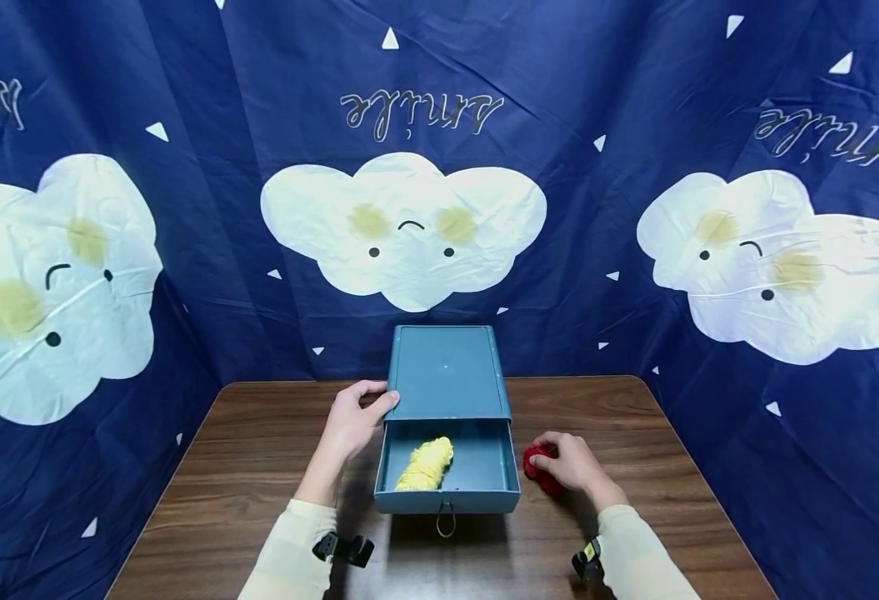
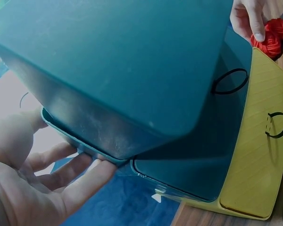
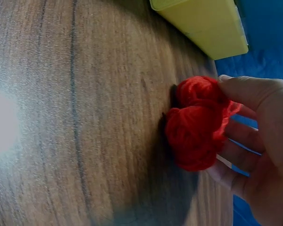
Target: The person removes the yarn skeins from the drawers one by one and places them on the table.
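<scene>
A teal drawer cabinet (image 1: pixel 450 375) stands mid-table with its top drawer (image 1: pixel 476 502) pulled out. Inside that drawer, toward the left, lies a skein of yellow yarn (image 1: pixel 426 465). My left hand (image 1: pixel 354 414) holds the cabinet's left side near the front edge; its fingers (image 2: pixel 92 181) touch the teal rim in the left wrist view. Right of the drawer, my right hand (image 1: pixel 570 462) holds a skein of red yarn (image 3: pixel 193 136) between thumb and fingers, down at the table. Part of the red skein is hidden by the hand in the head view.
Below the pulled-out drawer are another teal drawer (image 2: pixel 193 155) and a yellow drawer (image 2: pixel 259 141), each with a dark loop pull. The wooden table (image 1: pixel 259 467) carries the cabinet. A blue curtain (image 1: pixel 596 83) with white clouds hangs behind and at both sides.
</scene>
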`<state>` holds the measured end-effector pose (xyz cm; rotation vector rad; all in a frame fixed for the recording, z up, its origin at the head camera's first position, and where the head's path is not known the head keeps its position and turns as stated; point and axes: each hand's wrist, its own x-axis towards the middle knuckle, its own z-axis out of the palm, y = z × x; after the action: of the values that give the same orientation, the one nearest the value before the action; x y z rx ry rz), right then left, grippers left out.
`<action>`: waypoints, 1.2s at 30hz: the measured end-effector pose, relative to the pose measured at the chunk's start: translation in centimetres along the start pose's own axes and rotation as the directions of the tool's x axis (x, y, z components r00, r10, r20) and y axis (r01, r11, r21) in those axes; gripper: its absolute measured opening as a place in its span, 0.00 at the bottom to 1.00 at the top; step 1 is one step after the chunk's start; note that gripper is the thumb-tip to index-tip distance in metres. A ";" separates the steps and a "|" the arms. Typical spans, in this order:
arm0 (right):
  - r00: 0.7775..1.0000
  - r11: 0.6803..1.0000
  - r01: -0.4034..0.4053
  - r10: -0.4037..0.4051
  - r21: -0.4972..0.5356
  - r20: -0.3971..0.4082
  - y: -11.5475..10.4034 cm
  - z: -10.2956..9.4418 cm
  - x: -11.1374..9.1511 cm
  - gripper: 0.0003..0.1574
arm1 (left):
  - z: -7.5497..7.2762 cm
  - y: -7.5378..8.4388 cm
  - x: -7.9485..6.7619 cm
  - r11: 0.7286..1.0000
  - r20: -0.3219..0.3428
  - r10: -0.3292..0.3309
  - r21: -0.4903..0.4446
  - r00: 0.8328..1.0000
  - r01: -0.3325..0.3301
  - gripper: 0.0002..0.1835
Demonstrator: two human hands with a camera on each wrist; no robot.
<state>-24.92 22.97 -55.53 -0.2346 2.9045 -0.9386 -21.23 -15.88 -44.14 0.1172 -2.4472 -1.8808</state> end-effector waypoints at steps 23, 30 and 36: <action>0.977 0.984 0.179 -0.176 0.016 -0.119 -1.7 -4.0 -0.9 0.19 | -0.2 0.0 -0.1 0.998 0.001 0.041 0.053 0.999 -0.041 0.25; 0.961 0.970 0.241 -0.235 0.024 -0.147 -4.1 -5.7 -1.8 0.21 | -0.1 -0.1 0.0 0.999 0.005 0.028 0.022 1.000 -0.028 0.25; 0.922 0.940 0.340 -0.335 -0.005 -0.193 -6.0 -6.9 -2.4 0.20 | -0.1 -0.1 -0.1 1.000 0.003 0.024 0.018 1.000 -0.024 0.25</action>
<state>-22.70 22.52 -46.33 -0.7016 3.0828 -1.1043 -21.15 -16.01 -44.22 0.0851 -2.4562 -1.8511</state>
